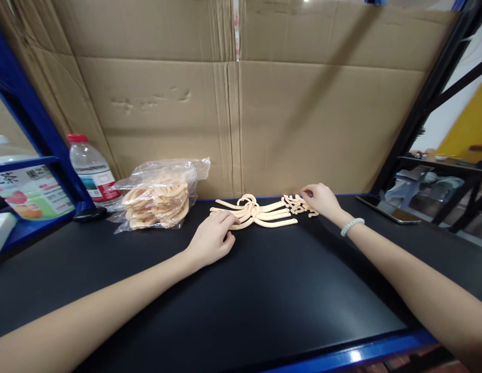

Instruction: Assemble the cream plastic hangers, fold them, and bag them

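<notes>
Several long, curved cream plastic pieces (277, 224) lie in a spread bundle near the back of the black table, with rounded ends and small holes. My left hand (213, 235) rests at their left side, its bent fingers closed over the end of one piece. To the right of the bundle is a small heap of cream hook-shaped pieces (297, 204). Over this heap my right hand (322, 201), a beaded bracelet at its wrist, has its fingers drawn together at the edge. Whether a small hook is between those fingertips is hidden.
A clear plastic bag (157, 199) full of similar curved pieces stands at the left. Behind it are a red-capped bottle (93, 171) and a larger labelled jug (33, 189). A phone-like slab (388, 209) lies at the right. Cardboard (322, 103) walls the back.
</notes>
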Tool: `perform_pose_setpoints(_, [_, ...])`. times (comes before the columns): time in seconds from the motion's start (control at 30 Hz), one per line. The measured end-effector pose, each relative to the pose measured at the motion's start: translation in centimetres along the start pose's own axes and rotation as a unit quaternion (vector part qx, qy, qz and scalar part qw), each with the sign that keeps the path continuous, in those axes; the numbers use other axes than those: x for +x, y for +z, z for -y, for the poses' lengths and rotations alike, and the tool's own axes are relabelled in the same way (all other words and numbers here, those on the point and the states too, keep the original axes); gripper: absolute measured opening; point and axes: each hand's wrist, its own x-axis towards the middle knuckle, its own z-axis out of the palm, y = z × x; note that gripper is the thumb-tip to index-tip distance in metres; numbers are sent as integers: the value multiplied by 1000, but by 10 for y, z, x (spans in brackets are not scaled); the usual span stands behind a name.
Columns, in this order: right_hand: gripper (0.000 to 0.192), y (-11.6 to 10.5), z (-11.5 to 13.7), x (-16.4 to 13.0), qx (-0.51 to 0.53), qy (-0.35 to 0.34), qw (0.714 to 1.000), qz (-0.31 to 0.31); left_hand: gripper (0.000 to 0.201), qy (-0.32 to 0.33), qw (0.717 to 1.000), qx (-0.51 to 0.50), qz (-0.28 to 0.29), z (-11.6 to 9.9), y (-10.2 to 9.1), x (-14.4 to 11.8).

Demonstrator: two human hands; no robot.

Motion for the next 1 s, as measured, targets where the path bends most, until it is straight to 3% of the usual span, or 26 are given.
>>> perform_pose_setpoints(0.23, [28,17,-21,-3,-18,42,997,57,21,-13,1000,5,20,1,2,1])
perform_pose_setpoints(0.43, [21,24,-26,-5,-8,79,996,34,20,-28,999,10,36,3,5,0])
perform_pose_setpoints(0.67, [14,24,-26,-4,78,147,986,4,19,-29,999,11,39,5,7,-1])
perform_pose_setpoints(0.87, [10,21,-24,0,166,188,968,-30,20,-25,999,-17,33,8,10,-1])
perform_pose_setpoints(1.0, [17,16,-19,5,257,210,941,-59,19,-23,998,-57,23,11,12,0])
